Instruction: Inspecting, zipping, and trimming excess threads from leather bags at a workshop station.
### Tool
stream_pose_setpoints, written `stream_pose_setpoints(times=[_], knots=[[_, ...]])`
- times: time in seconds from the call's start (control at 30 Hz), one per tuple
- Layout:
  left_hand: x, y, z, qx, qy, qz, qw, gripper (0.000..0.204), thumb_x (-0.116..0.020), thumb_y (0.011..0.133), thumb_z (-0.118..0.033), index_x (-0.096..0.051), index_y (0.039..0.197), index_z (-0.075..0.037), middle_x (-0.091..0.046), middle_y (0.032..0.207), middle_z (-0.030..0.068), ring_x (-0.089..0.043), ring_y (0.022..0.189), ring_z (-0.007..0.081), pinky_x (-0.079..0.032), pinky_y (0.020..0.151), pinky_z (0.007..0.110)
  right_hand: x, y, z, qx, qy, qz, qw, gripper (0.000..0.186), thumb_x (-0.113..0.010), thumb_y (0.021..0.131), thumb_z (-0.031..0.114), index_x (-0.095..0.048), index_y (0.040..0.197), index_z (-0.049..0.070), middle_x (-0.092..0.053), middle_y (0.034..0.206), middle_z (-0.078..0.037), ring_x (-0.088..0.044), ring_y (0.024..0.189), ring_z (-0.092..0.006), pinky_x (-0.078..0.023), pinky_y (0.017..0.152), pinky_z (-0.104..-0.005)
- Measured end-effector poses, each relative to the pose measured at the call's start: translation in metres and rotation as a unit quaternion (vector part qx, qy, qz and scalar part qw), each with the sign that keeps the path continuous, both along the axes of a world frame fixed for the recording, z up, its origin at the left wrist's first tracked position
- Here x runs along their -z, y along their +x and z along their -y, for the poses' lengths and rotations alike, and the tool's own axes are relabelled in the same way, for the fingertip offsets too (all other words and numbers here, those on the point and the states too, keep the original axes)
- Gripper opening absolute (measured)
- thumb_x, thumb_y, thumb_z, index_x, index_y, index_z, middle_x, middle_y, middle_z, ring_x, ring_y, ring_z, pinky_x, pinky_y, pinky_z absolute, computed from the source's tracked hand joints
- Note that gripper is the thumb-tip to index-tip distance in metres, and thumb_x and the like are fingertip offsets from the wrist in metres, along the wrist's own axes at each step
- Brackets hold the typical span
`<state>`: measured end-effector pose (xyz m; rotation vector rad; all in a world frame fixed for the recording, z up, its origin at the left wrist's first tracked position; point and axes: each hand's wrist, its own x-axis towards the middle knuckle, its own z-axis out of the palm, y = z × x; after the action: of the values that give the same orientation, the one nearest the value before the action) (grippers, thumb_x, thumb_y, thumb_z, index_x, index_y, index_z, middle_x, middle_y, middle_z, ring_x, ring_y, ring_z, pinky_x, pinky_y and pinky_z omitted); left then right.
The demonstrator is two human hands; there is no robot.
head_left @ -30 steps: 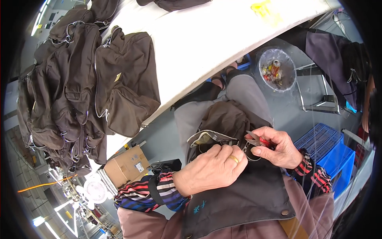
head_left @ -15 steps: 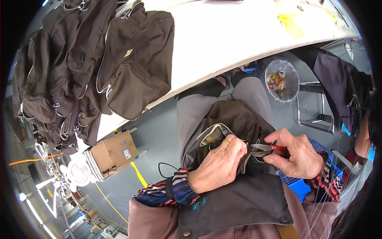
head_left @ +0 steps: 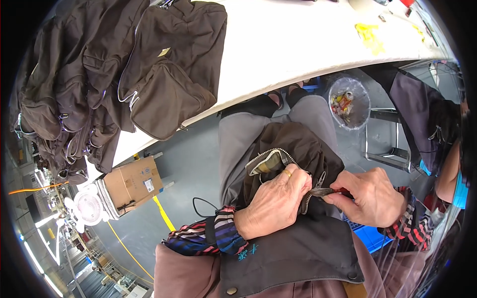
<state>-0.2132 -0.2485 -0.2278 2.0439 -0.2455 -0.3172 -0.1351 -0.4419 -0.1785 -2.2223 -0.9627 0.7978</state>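
Observation:
A dark brown fabric bag (head_left: 285,136) lies across my lap, its metal zipper (head_left: 271,152) gaping over a pale and olive inside. My left hand (head_left: 273,201), wearing a gold ring, is closed on the bag's zipper edge. Beside it, my right hand (head_left: 370,196) grips a small red-handled metal tool (head_left: 322,191); whether it is snips or pliers is unclear. The tool's grey tip meets the zipper next to my left fingertips. A silver zipper pull (head_left: 321,178) stands just above the tip. My fingers partly hide the tool's handles and the zipper end.
Several brown bags (head_left: 174,74) are piled on the white table (head_left: 278,54) at the left. A lined waste bin (head_left: 360,119) stands beyond my knees, near a metal stool (head_left: 392,154). A blue crate (head_left: 370,238) is below my right hand. Another person's arm (head_left: 449,171) shows far right.
My right hand has turned and moved slightly down and left, bringing the tool's tip closer to my left fingers. My left hand keeps its grip on the bag.

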Motion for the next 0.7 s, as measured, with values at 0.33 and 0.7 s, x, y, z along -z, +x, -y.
stream_pose_setpoints(times=[0.33,0.7], knots=[[0.000,-0.001,-0.001,-0.003,0.018,0.005,1.000,0.013,-0.051,0.083,-0.002,-0.042,0.092,-0.004,-0.048,0.085,0.0126,-0.052,0.073,0.0317,-0.043,0.059,0.038,-0.003,0.009,-0.005,-0.009,-0.003,-0.038,0.999,0.022,-0.067,0.075,0.019,-0.053,0.074,0.002,-0.057,0.056,-0.014,-0.057,0.052,-0.0330,-0.043,0.046,-0.0398],[-0.005,0.000,-0.002,0.013,0.029,-0.031,0.999,0.016,-0.052,0.081,-0.001,-0.042,0.093,-0.005,-0.047,0.083,0.0104,-0.054,0.071,0.0303,-0.043,0.054,0.037,-0.015,0.009,-0.018,-0.066,-0.055,0.027,0.996,0.024,-0.066,0.075,0.020,-0.051,0.072,0.001,-0.054,0.052,-0.014,-0.057,0.049,-0.0320,-0.043,0.044,-0.0396]])
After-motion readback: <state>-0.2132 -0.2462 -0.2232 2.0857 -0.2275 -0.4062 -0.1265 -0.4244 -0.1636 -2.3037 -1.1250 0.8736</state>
